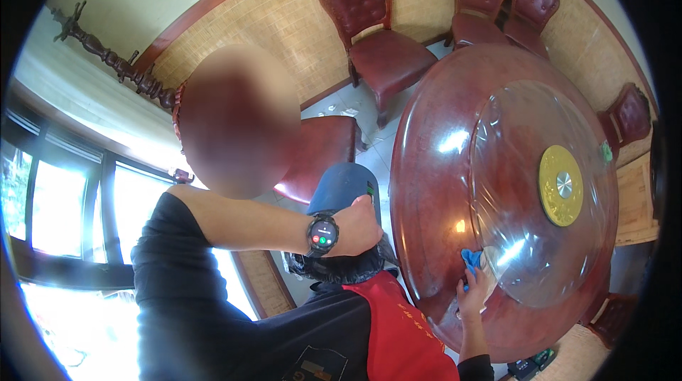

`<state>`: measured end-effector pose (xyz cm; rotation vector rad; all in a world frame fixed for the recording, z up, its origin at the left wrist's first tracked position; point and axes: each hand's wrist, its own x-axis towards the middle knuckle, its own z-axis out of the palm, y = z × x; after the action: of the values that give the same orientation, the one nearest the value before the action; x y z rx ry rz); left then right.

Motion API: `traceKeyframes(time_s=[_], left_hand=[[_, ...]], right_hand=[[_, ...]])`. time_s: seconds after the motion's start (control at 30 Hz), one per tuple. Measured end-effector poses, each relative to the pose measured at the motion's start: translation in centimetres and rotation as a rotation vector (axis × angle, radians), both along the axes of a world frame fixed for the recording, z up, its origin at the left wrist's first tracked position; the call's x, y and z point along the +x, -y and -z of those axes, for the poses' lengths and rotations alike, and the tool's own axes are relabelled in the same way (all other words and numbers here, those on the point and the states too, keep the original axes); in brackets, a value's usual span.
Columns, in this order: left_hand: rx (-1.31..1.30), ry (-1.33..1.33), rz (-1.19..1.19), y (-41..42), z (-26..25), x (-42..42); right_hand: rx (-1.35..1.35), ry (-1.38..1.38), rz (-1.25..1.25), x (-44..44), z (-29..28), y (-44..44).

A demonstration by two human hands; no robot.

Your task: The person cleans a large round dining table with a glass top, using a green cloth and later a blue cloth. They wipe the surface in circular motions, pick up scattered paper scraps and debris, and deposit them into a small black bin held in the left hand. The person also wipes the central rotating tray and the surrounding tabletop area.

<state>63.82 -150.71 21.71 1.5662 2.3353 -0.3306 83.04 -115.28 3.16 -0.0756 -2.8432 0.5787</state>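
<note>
My left forearm crosses the view with a black smartwatch (323,235) on the wrist, its screen lit. The fingers of my left hand (356,226) are curled into a fist; nothing shows in them, though the palm side is hidden. Behind that hand is a blue bin (341,186) with a black plastic liner (341,270). On the near part of a round, glossy red-brown table (426,178), my right hand (472,293) holds a blue cloth (471,257). A pale cloth (491,274) lies partly under its fingers, beside a clear turntable (522,141).
A gold disc (560,185) marks the turntable's centre, and a small green item (606,152) lies near its far edge. Red padded chairs (391,58) stand around the table. Another chair seat (325,146) is close beyond the bin; a blurred patch hides its back. Windows (58,210) are on the left.
</note>
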Motion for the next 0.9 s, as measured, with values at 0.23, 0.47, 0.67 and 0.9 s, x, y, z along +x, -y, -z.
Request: traceKeyframes(time_s=[0.23,0.47,0.67,0.9], left_hand=[[-0.039,0.013,0.035,-1.3,-0.4,1.3],[-0.053,0.122,0.127,-2.6,-2.2,2.3],[-0.087,-0.017,0.209,-1.8,-0.9,3.3],[0.025,-0.018,0.171,-0.9,-0.6,3.3]], right_hand=[[-0.357,-0.28,-0.504,-7.8,-16.2,12.1],[-0.547,-0.433,-1.069,-9.9,-24.3,20.7],[-0.496,-0.436,-1.162,-9.7,-24.3,23.0],[-0.512,-0.402,-1.17,-9.4,-24.2,24.3]])
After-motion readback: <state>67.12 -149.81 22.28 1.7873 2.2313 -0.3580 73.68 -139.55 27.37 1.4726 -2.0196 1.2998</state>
